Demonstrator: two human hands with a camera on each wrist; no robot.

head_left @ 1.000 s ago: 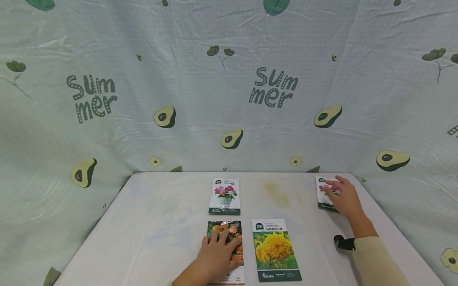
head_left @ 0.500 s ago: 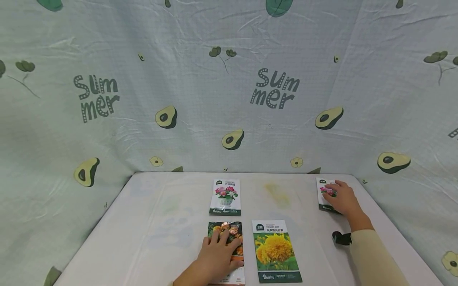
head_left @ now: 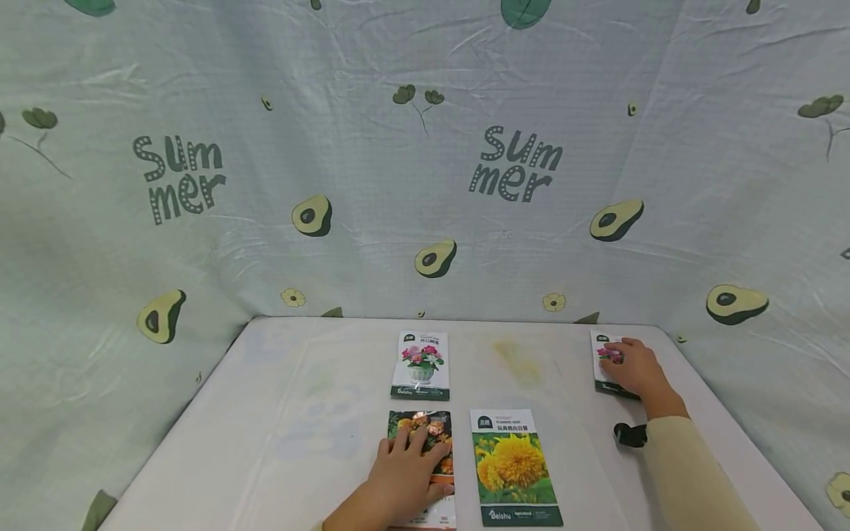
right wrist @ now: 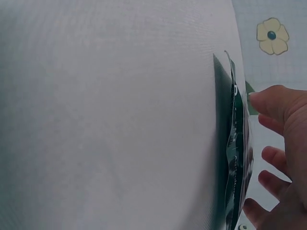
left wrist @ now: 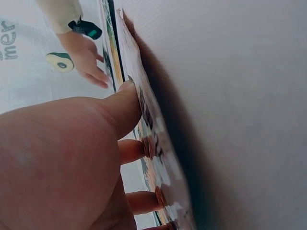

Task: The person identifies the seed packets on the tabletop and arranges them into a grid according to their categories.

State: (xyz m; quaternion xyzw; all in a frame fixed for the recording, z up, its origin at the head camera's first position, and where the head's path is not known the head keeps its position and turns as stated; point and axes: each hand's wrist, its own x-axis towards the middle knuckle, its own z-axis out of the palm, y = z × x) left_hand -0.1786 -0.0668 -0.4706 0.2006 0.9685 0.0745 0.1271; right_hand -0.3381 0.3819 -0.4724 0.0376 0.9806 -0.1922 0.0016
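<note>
My left hand (head_left: 406,478) lies spread on a seed packet (head_left: 434,426) with orange flowers, at the front middle of the table. In the left wrist view, its thumb and fingertips meet the packet's printed face. At the back right, my right hand (head_left: 642,374) is over a white seed packet (head_left: 603,375) with pink flowers and a dark green band, covering its right part. The right wrist view shows this packet (right wrist: 236,148) edge-on, with loosely bent fingers (right wrist: 275,159) close above its face.
A packet with a yellow sunflower (head_left: 516,464) lies right of the left hand. Another pink-flower packet (head_left: 421,366) lies behind the orange one. A printed avocado cloth (head_left: 345,184) hangs beyond the white table (head_left: 319,442). A black band (head_left: 629,435) sits on the right wrist.
My right hand has lowered slightly over the back-right packet, its fingers drawing a little closer together. The left hand stays on the orange-flower packet. The head view has shifted slightly.
</note>
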